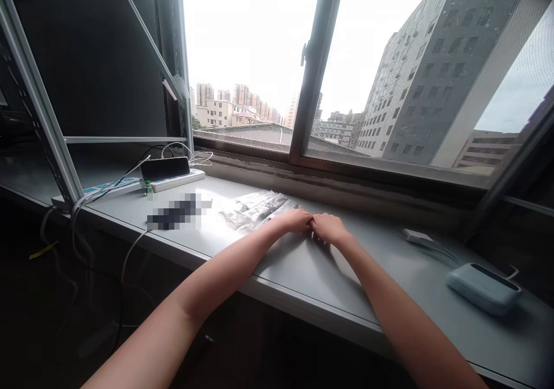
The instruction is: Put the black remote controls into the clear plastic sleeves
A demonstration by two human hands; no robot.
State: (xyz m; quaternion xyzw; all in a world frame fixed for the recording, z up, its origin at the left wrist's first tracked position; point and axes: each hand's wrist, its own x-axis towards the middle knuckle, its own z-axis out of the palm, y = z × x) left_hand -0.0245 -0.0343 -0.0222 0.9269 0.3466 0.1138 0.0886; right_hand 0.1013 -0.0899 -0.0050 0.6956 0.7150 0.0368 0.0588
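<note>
Both of my arms reach forward over a grey tabletop [285, 268]. My left hand [298, 220] is at the right edge of a group of clear plastic packets [255, 207], its fingertips meeting those of my right hand [328, 227]. The right hand is bent downward, with its fingers close to the tabletop. The fingers of both hands are small and partly hidden, so whether anything is between them does not show. Dark shapes show inside the shiny packets, which lie beside and behind the left hand.
A phone [165, 168] leans on a white power strip [179, 179] at the back left, near a small green bottle [149, 189] and a pixelated dark item [175, 213]. Cables hang over the front edge. A light blue device [483, 288] and a white plug [418, 236] lie right.
</note>
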